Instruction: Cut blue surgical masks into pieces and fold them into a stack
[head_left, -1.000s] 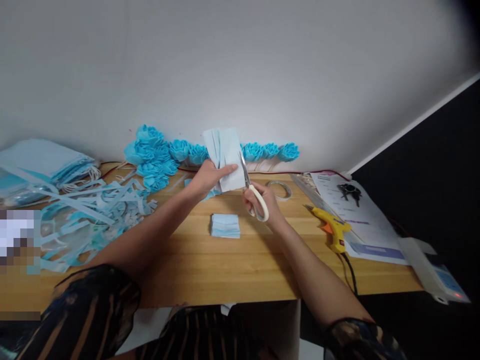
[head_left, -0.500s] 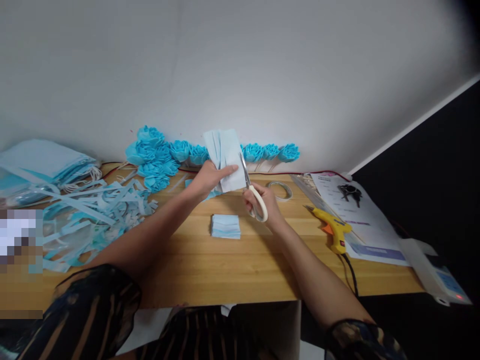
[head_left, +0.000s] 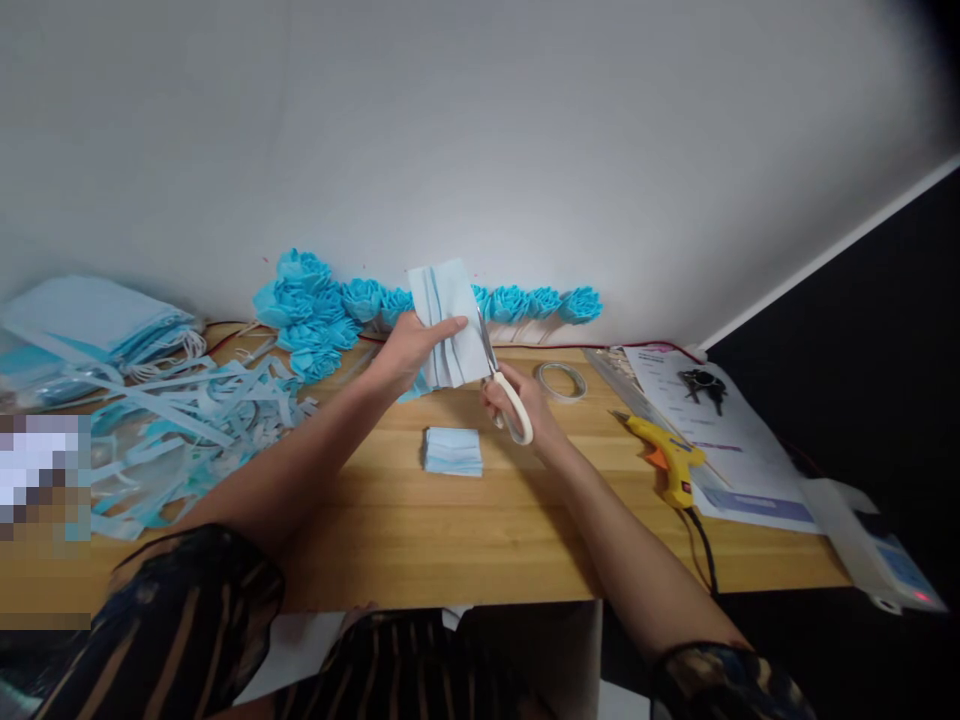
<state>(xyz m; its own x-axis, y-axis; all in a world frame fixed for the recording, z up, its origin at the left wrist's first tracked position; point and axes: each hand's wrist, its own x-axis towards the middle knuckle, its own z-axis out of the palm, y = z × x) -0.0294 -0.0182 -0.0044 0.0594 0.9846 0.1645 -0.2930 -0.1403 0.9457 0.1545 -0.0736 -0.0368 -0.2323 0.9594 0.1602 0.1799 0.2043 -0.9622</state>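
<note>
My left hand [head_left: 412,350] is closed on a pale blue pleated sheet of mask fabric [head_left: 450,300], thumb across its front, held up above the table. My right hand [head_left: 525,400] grips white-handled scissors [head_left: 514,408]. Their blades lie along the sheet's right edge; whether they touch it I cannot tell. Below, a small stack of cut light blue fabric pieces [head_left: 453,452] rests on the wooden table. Part of a brighter blue piece [head_left: 415,390] shows beneath my left hand.
Blue fabric flowers [head_left: 311,300] line the wall. On the left are a heap of cut strips [head_left: 217,420] and a pile of face masks [head_left: 97,320]. A tape roll [head_left: 561,382], yellow glue gun [head_left: 667,455], keys [head_left: 703,388] and printed paper [head_left: 750,470] lie to the right.
The pleated sheet has turned slightly in my left hand and its folds lie closer together. The scissors have shifted a little to the left along its right edge.
</note>
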